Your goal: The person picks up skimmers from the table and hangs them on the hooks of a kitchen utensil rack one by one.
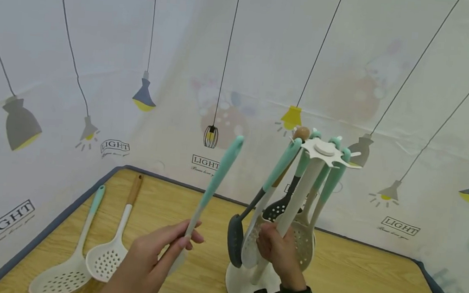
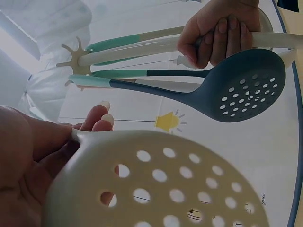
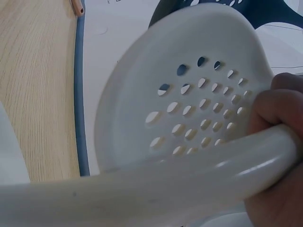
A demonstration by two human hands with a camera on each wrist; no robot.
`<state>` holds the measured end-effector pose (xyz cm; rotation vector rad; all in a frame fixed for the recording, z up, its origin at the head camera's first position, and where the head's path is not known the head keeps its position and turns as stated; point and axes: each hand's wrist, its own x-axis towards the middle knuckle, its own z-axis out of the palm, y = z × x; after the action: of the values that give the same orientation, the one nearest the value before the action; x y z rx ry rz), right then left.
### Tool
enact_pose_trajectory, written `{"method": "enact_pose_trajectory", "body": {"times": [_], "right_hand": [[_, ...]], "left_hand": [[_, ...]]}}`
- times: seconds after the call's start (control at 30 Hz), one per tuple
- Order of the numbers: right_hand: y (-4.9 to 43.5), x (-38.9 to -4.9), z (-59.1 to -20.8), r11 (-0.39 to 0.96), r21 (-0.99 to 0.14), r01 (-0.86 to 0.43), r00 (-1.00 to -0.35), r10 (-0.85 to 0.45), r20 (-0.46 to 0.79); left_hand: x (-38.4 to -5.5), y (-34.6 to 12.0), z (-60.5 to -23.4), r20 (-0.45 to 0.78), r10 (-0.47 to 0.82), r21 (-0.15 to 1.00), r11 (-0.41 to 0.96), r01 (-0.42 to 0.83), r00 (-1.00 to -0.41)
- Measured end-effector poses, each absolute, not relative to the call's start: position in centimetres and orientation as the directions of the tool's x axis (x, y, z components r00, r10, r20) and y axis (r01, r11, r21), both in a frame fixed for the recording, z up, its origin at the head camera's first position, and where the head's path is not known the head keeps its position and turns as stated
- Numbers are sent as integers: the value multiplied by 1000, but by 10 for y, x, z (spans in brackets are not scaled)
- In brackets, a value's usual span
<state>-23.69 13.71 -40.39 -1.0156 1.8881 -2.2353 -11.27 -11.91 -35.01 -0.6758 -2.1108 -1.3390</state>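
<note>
My left hand (image 1: 145, 255) pinches a pale slotted skimmer (image 1: 220, 171) low on its shaft, its mint handle pointing up. The skimmer's perforated head (image 2: 157, 208) fills the bottom of the left wrist view. My right hand (image 1: 281, 253) grips the white pole (image 1: 298, 201) of a utensil stand, fingers curled round it. Several utensils hang from the stand's spiked top (image 1: 324, 148), mostly mint-handled. Among them are a dark slotted skimmer (image 2: 222, 87) and a white slotted skimmer (image 3: 128, 104) close to the right hand. The stand's round base (image 1: 241, 286) is partly hidden by the right wrist.
Two white slotted skimmers lie on the wooden table (image 1: 357, 278) at left: one mint-handled (image 1: 84, 235), one wood-handled (image 1: 123, 223). Behind the table hangs a white cloth (image 1: 268, 51) printed with lamps. A dark blue edge borders the tabletop.
</note>
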Motion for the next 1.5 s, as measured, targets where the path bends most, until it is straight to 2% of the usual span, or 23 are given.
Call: {"method": "enact_pose_trajectory", "body": {"times": [0.3,0.57,0.7,0.77,0.97,1.2,1.33,1.5], "right_hand": [[138,-238,-406,-263,-887,-378,-772,-439,460],[138,-239,-406,-260,-881,-395,-763,-441,472],[138,-239,-405,-256,-886,-386,-769,-442,462],[138,-238,-405,-253,-890,-380,-772,-444,455],[138,-237,-404,-264,-907,-327,-792,-446,416],[138,-237,-404,-285,-897,-338,-776,-455,437],[138,-237,-403,-287,-896,-339,-772,-459,439],[138,-237,-403,-295,-893,-340,-770,-457,445]], "left_hand": [[-114,-114,-350,666,134,641,399,655,-734],[-110,-108,-347,596,86,676,482,557,-798],[-109,-106,-348,603,62,668,506,546,-795],[-109,-106,-350,627,65,647,512,565,-776],[-112,-100,-353,646,70,636,501,587,-760],[-111,-94,-352,581,-2,705,501,502,-814],[-112,-92,-351,580,-63,736,469,489,-812],[-113,-89,-348,596,-68,757,379,532,-800]]}}
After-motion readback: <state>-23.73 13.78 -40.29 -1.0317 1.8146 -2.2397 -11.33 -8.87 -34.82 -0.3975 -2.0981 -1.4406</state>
